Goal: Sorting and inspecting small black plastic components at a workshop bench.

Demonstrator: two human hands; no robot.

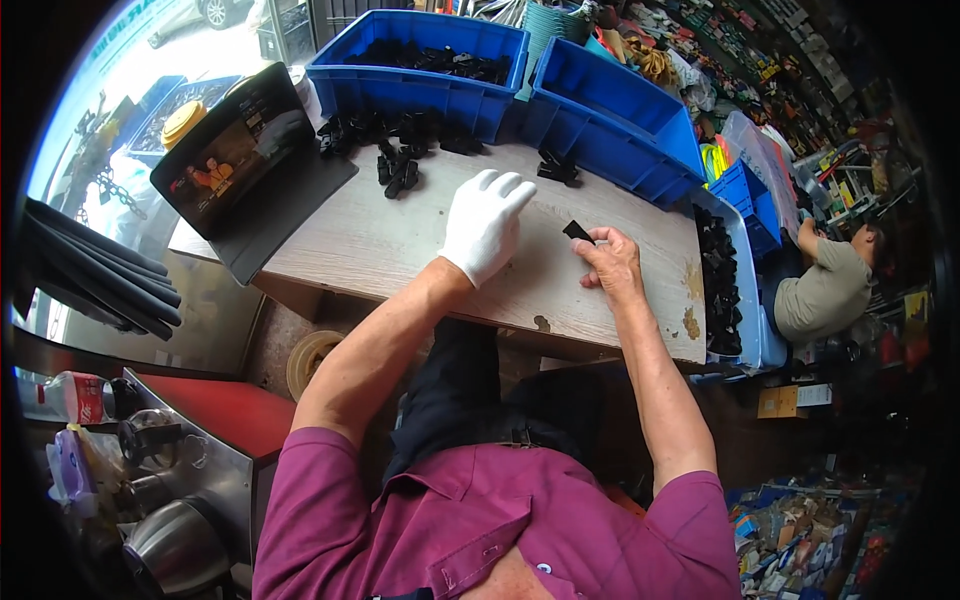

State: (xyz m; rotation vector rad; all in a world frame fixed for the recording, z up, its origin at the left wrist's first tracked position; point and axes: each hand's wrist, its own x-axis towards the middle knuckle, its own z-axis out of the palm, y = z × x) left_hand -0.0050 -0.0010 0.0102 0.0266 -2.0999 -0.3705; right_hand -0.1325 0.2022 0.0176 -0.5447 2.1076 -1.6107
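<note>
A white glove covers my left hand, raised over the table with its fingers bent and slightly apart. Nothing shows in it, though its palm is turned out of sight. Bare, my right hand pinches a small black plastic piece between thumb and fingertips, just to the right of the glove. Similar black parts lie in a loose heap beyond my left hand. A smaller group of black parts rests in front of the right-hand blue bin.
A pale wooden table carries a blue bin of black parts and another blue bin. A tablet stands at the left. Along the right edge sits a light-blue tub of black parts. Beyond it is another person.
</note>
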